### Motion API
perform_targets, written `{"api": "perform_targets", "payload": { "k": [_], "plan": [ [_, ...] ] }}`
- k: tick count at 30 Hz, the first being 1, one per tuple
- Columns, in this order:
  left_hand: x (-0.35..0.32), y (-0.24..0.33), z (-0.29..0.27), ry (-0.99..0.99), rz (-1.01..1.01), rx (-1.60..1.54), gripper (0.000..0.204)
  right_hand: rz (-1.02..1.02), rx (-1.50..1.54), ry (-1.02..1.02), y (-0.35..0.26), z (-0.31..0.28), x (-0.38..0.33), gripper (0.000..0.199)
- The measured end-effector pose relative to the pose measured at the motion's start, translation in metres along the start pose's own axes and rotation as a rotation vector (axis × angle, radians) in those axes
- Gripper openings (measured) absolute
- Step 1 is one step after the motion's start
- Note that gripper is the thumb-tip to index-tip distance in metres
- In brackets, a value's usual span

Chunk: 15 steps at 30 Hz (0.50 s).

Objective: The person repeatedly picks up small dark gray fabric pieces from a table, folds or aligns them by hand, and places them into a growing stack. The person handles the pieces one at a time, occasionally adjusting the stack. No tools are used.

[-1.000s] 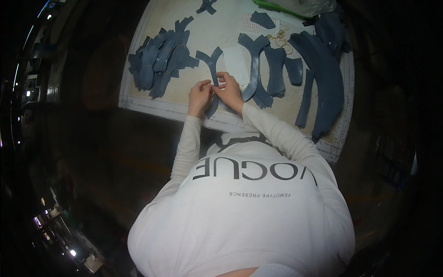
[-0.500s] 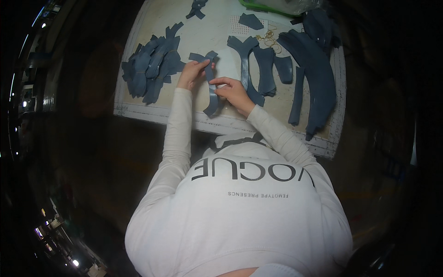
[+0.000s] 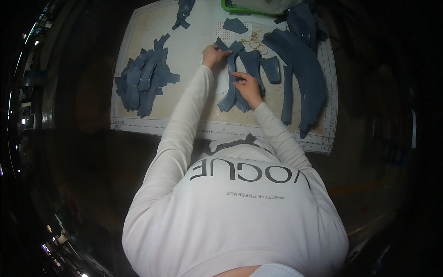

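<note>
My left hand [image 3: 215, 56] pinches the upper end of a Y-shaped blue leather-like piece [image 3: 231, 67]. My right hand [image 3: 249, 90] has its index finger and thumb at the right edge of the same piece, lower down. The piece lies over a similar Y-shaped piece [image 3: 242, 102], whose lower end shows beside it; the rest is mostly covered. Close by on the right are a wider blue piece [image 3: 251, 63], partly behind my right hand, and a short blue piece [image 3: 271, 70].
A bundled heap of blue pieces [image 3: 145, 78] lies on the left of the table [image 3: 184, 108]. Long curved pieces [image 3: 310, 78] and a narrow strip [image 3: 287, 94] lie right. Farther back are yellowish bands [image 3: 254, 42], a printed sheet [image 3: 223, 33] and a green tray [image 3: 230, 9].
Both hands have moved right with the Y-shaped piece, bringing it over the similar piece. The view has shifted slightly.
</note>
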<state>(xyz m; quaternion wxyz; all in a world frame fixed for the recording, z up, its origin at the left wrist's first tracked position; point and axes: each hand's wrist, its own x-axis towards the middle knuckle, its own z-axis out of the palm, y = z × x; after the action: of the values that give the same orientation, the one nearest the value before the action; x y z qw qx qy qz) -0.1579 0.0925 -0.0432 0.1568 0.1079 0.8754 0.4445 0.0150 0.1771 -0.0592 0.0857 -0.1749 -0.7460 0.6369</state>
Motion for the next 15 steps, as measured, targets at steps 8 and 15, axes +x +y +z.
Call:
{"api": "perform_targets", "payload": {
  "k": [8,15],
  "plan": [
    [-0.04,-0.014,-0.014,0.083,0.169,0.183,0.03,-0.182,-0.171,0.1,-0.012,-0.005,-0.003,0.028],
    [-0.087,-0.009,-0.005,-0.105,0.191,0.209,0.031,-0.314,-0.701,-0.016,-0.011,-0.006,0.015,0.023]
  ]
}}
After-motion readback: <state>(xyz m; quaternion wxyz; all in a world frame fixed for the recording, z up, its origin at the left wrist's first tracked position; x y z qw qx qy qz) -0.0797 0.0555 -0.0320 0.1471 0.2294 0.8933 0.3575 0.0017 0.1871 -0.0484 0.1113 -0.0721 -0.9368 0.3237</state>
